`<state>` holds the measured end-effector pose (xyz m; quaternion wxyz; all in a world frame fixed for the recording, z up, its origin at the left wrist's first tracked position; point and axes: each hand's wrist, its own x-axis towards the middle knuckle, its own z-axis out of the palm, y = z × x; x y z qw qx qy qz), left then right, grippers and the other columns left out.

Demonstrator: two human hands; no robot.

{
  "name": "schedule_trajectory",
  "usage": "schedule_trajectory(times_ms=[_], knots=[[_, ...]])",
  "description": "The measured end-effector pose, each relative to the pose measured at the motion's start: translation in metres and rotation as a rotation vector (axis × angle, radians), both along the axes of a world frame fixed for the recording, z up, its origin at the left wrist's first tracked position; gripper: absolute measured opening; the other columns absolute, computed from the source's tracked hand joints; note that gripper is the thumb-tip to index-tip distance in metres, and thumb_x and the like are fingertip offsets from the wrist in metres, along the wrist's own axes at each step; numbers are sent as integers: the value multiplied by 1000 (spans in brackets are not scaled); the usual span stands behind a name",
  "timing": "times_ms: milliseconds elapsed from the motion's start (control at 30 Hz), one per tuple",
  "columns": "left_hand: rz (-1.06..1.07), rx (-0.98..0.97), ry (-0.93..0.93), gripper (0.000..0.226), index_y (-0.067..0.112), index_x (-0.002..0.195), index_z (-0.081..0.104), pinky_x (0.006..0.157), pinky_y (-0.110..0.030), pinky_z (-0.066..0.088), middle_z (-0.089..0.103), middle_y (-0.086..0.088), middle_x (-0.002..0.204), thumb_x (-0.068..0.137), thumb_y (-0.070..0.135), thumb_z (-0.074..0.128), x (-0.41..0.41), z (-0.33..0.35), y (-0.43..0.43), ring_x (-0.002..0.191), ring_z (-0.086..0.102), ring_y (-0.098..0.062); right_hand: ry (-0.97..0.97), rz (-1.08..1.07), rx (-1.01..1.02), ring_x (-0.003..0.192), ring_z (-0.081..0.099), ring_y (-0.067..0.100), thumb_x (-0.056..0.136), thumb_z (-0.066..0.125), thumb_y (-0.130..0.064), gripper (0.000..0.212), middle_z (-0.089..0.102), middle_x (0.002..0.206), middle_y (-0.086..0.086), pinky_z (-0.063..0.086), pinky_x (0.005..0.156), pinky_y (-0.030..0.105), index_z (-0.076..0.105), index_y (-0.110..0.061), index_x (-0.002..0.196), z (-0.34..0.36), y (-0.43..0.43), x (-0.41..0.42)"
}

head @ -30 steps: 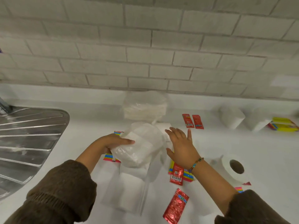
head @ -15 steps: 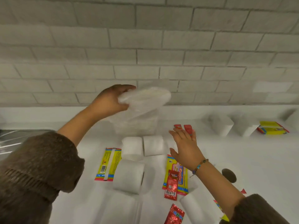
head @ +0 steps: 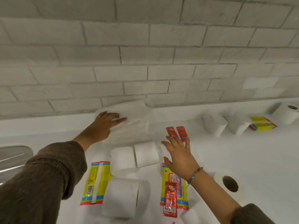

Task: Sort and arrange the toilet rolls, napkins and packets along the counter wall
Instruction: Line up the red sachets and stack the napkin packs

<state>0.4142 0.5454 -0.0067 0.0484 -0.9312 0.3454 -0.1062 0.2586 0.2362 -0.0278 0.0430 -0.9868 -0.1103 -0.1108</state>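
A clear-wrapped napkin pack (head: 134,110) lies on top of a napkin stack (head: 129,135) against the tiled wall. My left hand (head: 105,125) grips its left end, fingers over the top. My right hand (head: 178,156) hovers open above the counter, fingers spread, holding nothing. Two small toilet rolls (head: 145,153) lie side by side in front of the stack, and a larger roll (head: 124,198) lies nearer me. Yellow packets (head: 97,181) flank the rolls. One red sachet (head: 169,199) rests on the right yellow packet (head: 178,191). Two red sachets (head: 176,133) lie just beyond my right fingertips.
Along the wall to the right stand two rolls (head: 213,123), a stack of yellow packets (head: 262,125) and another roll (head: 288,112). A roll with its dark core showing (head: 226,180) lies right of my forearm. The steel sink drainer (head: 13,159) is at the left.
My left hand lifted the napkin pack from the counter's middle and brought it down onto the stack at the wall. My right hand stayed open and shifted slightly forward.
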Motion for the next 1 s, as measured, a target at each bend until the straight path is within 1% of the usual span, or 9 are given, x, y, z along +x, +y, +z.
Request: schedule_trajectory(times_ms=[100, 167, 267, 433, 533, 600, 733, 867, 1000], knots=[[-5, -27, 5, 99, 33, 146, 24, 114, -29, -14, 47, -4, 137, 62, -7, 60, -1, 8, 3, 130, 31, -14, 3, 4, -3, 120, 54, 33, 69, 72, -32, 55, 58, 128, 9, 25, 101, 69, 57, -20, 121, -4, 1, 3], [25, -42, 8, 100, 33, 148, 11, 113, -35, -21, 35, -1, 149, 67, 2, 60, -5, 14, 4, 141, 23, -15, 4, 20, 12, 118, 55, 34, 68, 73, -32, 56, 59, 127, 10, 30, 99, 70, 57, -20, 120, -5, 6, 5], [51, -88, -14, 96, 30, 149, 3, 115, -45, -17, 22, 3, 155, 71, 19, 58, -17, 19, 4, 146, 9, -16, -15, 37, -17, 117, 56, 34, 66, 75, -31, 56, 60, 126, 8, 26, 101, 67, 58, -21, 118, -7, 11, 8], [-59, -338, -126, 70, 26, 142, 33, 110, -29, 11, 44, 1, 139, 74, 30, 51, -64, 7, 0, 125, 33, -17, 119, 79, 35, 141, 24, 30, 85, 58, -29, 58, 33, 150, 7, -3, 113, 57, 39, -20, 138, -8, 23, 14], [-74, -389, -19, 59, 30, 135, 42, 106, -27, 22, 47, 4, 135, 78, 34, 53, -89, -20, 0, 121, 37, -14, 236, 90, 32, 143, 16, 27, 86, 57, -28, 64, 21, 154, 5, -2, 115, 54, 29, -21, 143, -16, 33, 22], [-13, -405, 121, 58, 34, 133, 44, 109, -34, 28, 45, 6, 138, 77, 39, 58, -95, -38, 2, 126, 34, -14, 329, 81, 26, 142, 15, 27, 84, 58, -25, 70, 14, 156, 4, 5, 116, 51, 24, -22, 145, -25, 38, 30], [133, -275, 444, 84, 34, 140, 36, 115, -33, 15, 35, 6, 147, 65, 39, 75, -95, -65, 5, 138, 25, -17, 435, 52, 28, 138, 22, 29, 75, 61, -12, 85, 8, 157, 3, 20, 115, 50, 16, -24, 147, -43, 43, 43], [173, -202, 485, 82, 37, 143, 27, 118, -37, 9, 24, 7, 152, 73, 36, 71, -102, -76, -2, 141, 19, -17, 448, 35, 83, 128, 35, 31, 71, 60, -6, 89, 12, 155, 2, 32, 108, 48, 16, -25, 146, -54, 45, 47], [225, -259, 501, 83, 33, 143, 25, 118, -41, 3, 23, 5, 152, 74, 25, 72, -108, -81, -7, 140, 23, -17, 396, 52, 105, 123, 41, 31, 73, 61, -13, 78, 29, 149, 4, 30, 108, 49, 29, -25, 143, -57, 45, 55]])
